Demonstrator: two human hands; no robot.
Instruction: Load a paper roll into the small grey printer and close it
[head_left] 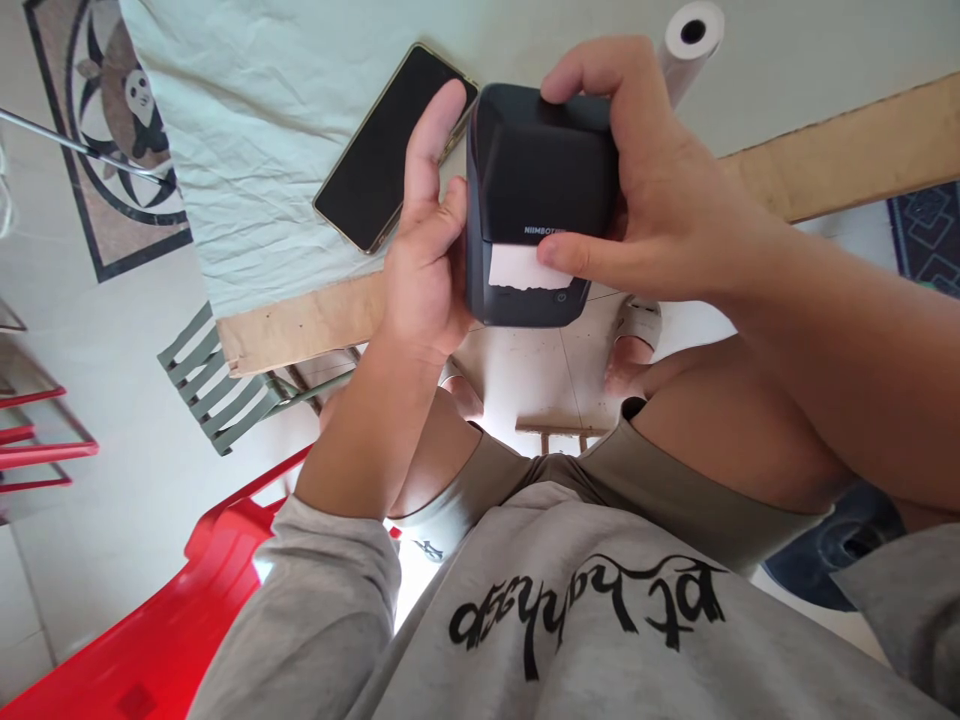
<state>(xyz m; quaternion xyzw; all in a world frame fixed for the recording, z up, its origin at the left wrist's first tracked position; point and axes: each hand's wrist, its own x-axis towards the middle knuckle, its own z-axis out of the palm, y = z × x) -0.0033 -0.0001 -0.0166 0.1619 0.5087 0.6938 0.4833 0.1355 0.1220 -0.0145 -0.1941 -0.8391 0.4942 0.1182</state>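
left grip (431, 255) and right grip (660, 195) clamp the black printer (551, 175); right thumb (574, 256) covers some paper (517, 266), its lettering (535, 230) partly unreadable.

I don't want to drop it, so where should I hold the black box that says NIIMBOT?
Hold the black box by its two sides, probably best with one hand coming from each side. It's chunky and blocky, and the left hand and right hand hold it there. Maybe keep your fingers off the white paper with the torn edge.
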